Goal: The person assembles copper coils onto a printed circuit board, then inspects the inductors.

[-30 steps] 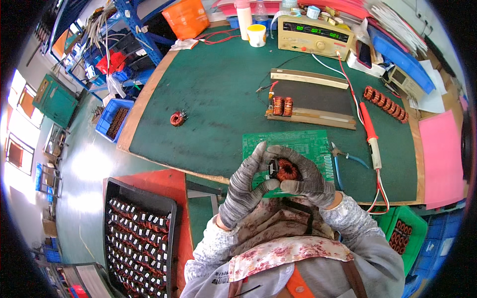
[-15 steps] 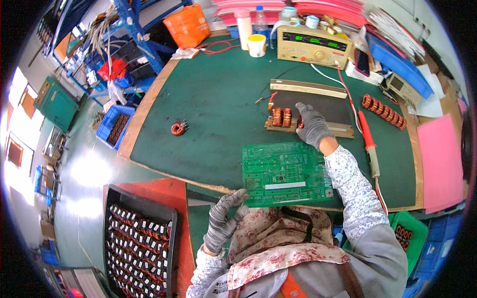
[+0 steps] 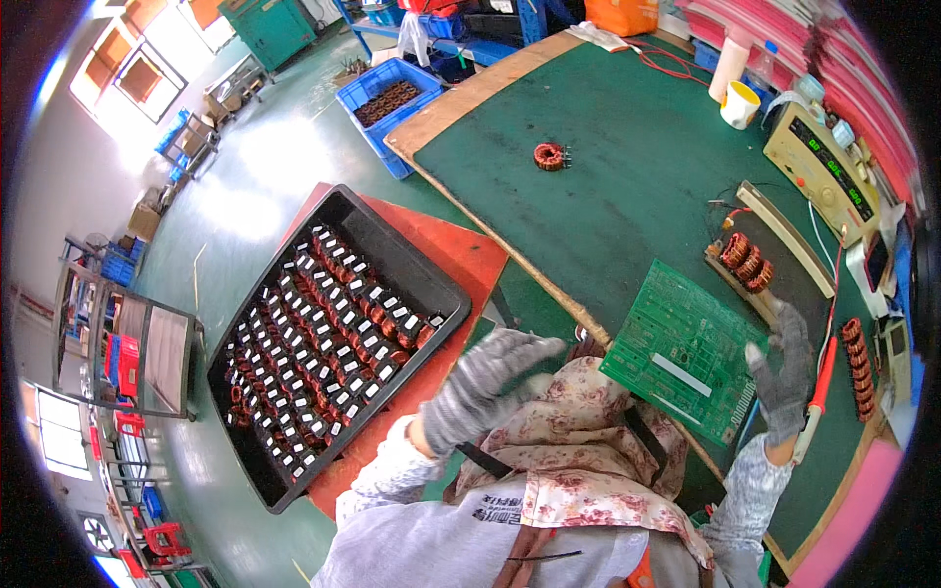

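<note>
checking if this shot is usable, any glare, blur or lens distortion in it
Head view: white glare patches on the glossy floor; head view: window very bright; head view: gloved left hand looks softly blurred, while the green circuit board reads clearer; head view: fisheye darkens the corners.

Green circuit board lies flat; three copper-coloured coils sit in a row beyond it

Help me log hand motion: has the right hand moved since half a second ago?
Yes: judged against the long pale bar, the right hand has moved rightward, away from the three copper coils.
</note>
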`<state>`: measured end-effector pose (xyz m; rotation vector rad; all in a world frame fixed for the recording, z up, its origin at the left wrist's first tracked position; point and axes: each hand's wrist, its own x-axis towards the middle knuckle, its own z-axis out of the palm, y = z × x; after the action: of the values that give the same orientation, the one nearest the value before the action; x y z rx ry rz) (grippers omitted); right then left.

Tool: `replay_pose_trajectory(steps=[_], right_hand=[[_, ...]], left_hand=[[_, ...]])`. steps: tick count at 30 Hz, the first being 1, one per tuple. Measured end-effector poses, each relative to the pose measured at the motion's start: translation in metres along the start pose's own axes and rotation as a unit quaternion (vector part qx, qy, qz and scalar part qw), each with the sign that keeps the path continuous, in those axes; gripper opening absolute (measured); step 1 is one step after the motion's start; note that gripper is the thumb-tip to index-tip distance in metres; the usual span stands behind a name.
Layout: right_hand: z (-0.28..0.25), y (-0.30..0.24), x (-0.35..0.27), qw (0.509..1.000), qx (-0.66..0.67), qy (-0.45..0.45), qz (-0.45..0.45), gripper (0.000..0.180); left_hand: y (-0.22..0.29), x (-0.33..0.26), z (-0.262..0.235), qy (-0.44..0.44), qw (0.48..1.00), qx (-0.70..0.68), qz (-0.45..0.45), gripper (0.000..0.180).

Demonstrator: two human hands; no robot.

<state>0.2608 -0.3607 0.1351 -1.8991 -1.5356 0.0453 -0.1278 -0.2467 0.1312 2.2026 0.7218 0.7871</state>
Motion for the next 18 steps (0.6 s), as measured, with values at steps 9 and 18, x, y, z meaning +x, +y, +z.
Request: replay_pose_trajectory(steps=[9, 18], right_hand=[[-0.002, -0.039, -0.013, 0.998, 0.019, -0.047, -0.026, 0.052], [0.018, -0.058, -0.013, 0.993, 0.024, -0.091, -0.074, 0.043]], left_hand=[[-0.056, -0.033, -0.091, 0.099, 0.961, 0.231, -0.117, 0.045], [-0.117, -0.041, -0.087, -0.054, 0.963, 0.249, -0.091, 0.04]])
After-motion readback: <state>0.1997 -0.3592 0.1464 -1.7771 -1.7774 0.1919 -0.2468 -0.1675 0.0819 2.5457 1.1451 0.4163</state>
